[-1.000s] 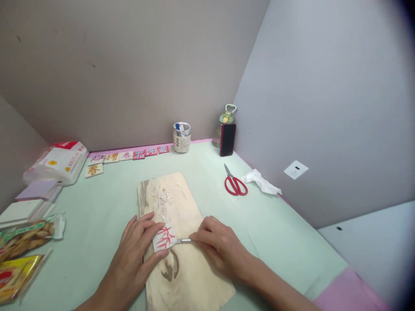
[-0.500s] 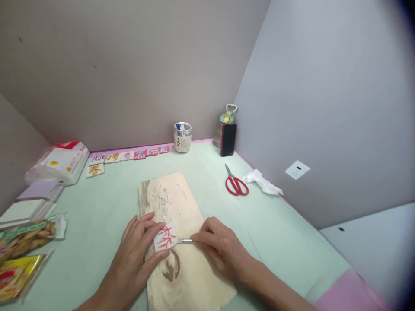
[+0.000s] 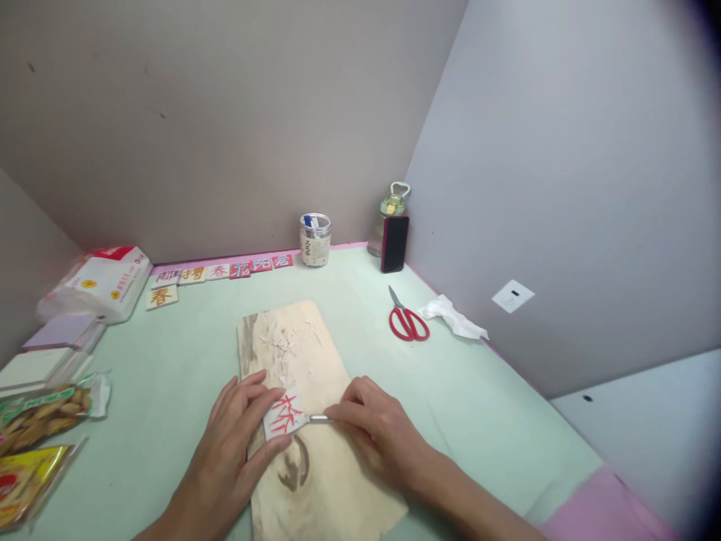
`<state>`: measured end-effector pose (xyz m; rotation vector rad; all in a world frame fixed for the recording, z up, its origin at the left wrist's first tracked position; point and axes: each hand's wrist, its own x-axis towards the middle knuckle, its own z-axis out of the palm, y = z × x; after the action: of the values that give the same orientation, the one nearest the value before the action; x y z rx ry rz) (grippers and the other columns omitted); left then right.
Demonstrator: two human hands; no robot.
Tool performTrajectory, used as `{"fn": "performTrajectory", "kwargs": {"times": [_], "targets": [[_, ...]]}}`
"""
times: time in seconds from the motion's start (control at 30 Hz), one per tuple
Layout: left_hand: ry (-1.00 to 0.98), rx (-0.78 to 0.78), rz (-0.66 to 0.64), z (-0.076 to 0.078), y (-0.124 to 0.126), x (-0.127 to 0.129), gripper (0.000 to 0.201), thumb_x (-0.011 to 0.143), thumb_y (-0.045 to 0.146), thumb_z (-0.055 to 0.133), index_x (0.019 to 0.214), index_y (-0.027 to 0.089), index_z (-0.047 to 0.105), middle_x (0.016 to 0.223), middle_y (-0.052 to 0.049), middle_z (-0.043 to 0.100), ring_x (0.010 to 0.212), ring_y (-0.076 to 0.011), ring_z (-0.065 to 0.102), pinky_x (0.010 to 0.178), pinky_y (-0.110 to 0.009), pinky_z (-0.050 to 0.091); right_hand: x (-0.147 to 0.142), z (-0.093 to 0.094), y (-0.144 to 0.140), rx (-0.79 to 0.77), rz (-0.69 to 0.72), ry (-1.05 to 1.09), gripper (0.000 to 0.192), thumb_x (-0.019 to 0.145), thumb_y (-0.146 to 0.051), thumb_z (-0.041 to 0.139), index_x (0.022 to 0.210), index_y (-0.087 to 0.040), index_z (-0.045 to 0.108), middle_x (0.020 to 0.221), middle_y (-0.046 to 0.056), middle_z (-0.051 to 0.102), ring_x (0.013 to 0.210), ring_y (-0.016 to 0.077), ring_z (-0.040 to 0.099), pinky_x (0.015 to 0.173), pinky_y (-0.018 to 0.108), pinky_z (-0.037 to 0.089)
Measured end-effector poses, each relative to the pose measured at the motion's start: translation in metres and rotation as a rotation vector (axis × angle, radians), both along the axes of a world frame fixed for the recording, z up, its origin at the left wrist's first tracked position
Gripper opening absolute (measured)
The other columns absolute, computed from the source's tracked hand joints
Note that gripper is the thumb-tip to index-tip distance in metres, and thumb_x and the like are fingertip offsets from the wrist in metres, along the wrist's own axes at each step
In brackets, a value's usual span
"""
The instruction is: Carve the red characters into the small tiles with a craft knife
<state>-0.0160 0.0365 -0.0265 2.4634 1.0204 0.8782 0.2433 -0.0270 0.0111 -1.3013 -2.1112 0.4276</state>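
Note:
A small white square tile (image 3: pixel 283 414) with a red character on it lies on a wooden board (image 3: pixel 332 466). My left hand (image 3: pixel 236 428) grips the tile, fingers at its upper edge and thumb at its lower edge. In my right hand (image 3: pixel 377 428) is a slim metal carving knife (image 3: pixel 318 418), its tip touching the tile's right side. The fingers hide most of the knife's handle. Pale shavings (image 3: pixel 282 344) are scattered on the board beyond the tile.
Red-handled scissors (image 3: pixel 408 319) and a crumpled tissue (image 3: pixel 454 318) lie to the right. At the back stand a jar (image 3: pixel 315 242), a phone (image 3: pixel 394 245) and a bottle (image 3: pixel 376 233). Several character tiles (image 3: pixel 239 270), a tissue pack (image 3: pixel 107 282) and snack packets (image 3: pixel 50 417) sit leftward.
The whole view has shifted slightly, so everything appears a little further left. Both hands keep their hold, with the knife tip still at the tile's right side.

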Motion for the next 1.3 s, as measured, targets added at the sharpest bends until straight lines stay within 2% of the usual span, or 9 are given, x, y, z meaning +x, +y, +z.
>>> {"fn": "performTrajectory", "kwargs": {"times": [0.27, 0.5, 1.3], "targets": [[0.014, -0.003, 0.022, 0.0007, -0.0021, -0.0005, 0.04, 0.096, 0.038, 0.058, 0.134, 0.032, 0.05, 0.123, -0.005, 0.058, 0.137, -0.0321, 0.044, 0.12, -0.061, 0.025, -0.0001, 0.0001, -0.0064, 0.008, -0.025, -0.019, 0.028, 0.097, -0.01, 0.048, 0.114, -0.022, 0.068, 0.091, 0.007, 0.057, 0.081, 0.0194, 0.053, 0.067, 0.029, 0.046], [0.015, -0.001, 0.017, 0.0003, -0.0024, -0.0004, 0.04, 0.096, 0.037, 0.058, 0.135, 0.032, 0.049, 0.124, -0.005, 0.057, 0.138, -0.0311, 0.043, 0.12, -0.059, 0.025, -0.001, -0.0008, -0.0088, -0.002, -0.057, 0.002, 0.028, 0.097, -0.01, 0.048, 0.114, -0.021, 0.068, 0.091, 0.007, 0.058, 0.081, 0.0195, 0.054, 0.066, 0.029, 0.045], [0.019, -0.003, 0.019, 0.0007, -0.0016, -0.0008, 0.04, 0.095, 0.038, 0.059, 0.133, 0.032, 0.05, 0.124, -0.005, 0.059, 0.137, -0.0313, 0.044, 0.12, -0.059, 0.025, 0.0016, 0.0052, -0.0044, -0.036, -0.037, -0.06, 0.027, 0.099, -0.011, 0.049, 0.115, -0.022, 0.067, 0.092, 0.007, 0.058, 0.083, 0.0191, 0.055, 0.069, 0.028, 0.046]]}}
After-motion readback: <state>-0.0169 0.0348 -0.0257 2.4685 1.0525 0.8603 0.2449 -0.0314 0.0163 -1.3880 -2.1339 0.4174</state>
